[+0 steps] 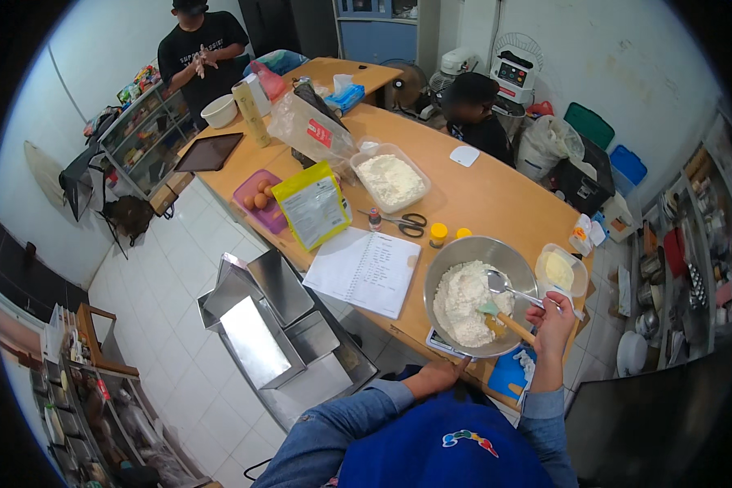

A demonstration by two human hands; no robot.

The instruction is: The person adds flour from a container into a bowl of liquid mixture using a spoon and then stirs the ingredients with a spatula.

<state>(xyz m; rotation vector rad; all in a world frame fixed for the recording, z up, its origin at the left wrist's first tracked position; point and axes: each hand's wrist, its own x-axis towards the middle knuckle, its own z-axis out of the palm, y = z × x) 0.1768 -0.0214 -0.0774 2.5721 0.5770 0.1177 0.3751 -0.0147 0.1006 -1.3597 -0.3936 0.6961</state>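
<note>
Right hand (551, 319) grips a spoon (508, 286) over the floury bowl (464, 254) (wooden table (496, 195)); left hand's (439, 376) grip unclear.

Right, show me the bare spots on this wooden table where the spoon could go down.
Bare wood lies between the flour tub and the white lid, stretching right to the table edge. A smaller patch sits between the scissors and the metal bowl. The right hand end is crowded: bowl, butter tub, small yellow jars.
</note>
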